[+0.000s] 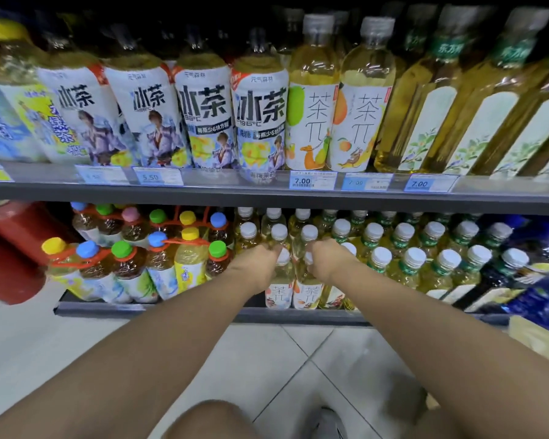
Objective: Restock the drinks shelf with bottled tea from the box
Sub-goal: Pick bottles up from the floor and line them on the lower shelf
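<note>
left hand [260, 263]: fingers curled round neck of left tea bottle [279, 293] | right hand [325, 259]: same deal on right tea bottle [308, 294] | both upright, side by side, lower shelf [171, 310] front

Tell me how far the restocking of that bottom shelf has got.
Done: rows of white-capped yellow tea bottles already stand packed on the grey bottom shelf. In hand: the left hand grips a white-capped tea bottle with a pink label at the shelf front, and the right hand grips its orange-labelled neighbour. Left: cannot tell; the box's contents are not in view.
</note>
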Demonstrator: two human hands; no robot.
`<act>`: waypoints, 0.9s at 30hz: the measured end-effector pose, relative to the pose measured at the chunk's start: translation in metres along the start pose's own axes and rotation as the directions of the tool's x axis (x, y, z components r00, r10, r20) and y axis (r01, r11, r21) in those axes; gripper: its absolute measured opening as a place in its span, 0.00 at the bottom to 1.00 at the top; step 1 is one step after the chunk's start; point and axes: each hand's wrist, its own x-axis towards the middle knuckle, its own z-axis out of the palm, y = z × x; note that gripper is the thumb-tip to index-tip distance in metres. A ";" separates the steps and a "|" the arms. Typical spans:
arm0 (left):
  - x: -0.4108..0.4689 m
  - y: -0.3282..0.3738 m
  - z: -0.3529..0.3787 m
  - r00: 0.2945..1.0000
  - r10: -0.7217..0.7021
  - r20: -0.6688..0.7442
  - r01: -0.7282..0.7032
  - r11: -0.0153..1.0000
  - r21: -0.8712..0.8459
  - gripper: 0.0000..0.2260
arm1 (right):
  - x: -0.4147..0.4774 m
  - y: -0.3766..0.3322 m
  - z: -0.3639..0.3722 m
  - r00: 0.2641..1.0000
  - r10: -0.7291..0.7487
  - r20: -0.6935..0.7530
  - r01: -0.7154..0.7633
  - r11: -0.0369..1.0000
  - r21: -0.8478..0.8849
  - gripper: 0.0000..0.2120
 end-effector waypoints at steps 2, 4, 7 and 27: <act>-0.025 -0.008 -0.012 1.000 -0.030 -0.008 0.030 0.999 0.011 0.22 | -0.017 -0.013 -0.010 1.000 -0.003 0.025 0.004 0.999 -0.050 0.09; -0.055 -0.019 -0.024 0.997 -0.074 0.020 0.073 0.997 0.009 0.17 | -0.036 -0.034 -0.020 0.998 -0.047 0.043 0.051 0.993 -0.107 0.07; -0.105 -0.045 -0.035 0.990 -0.128 0.055 0.130 0.991 -0.027 0.17 | -0.064 -0.076 -0.026 0.987 -0.149 0.062 0.156 0.979 -0.131 0.04; -0.360 -0.258 0.218 0.681 -0.629 0.375 0.732 0.603 -0.318 0.18 | -0.073 -0.357 0.264 0.670 -0.597 0.442 0.636 0.768 0.073 0.11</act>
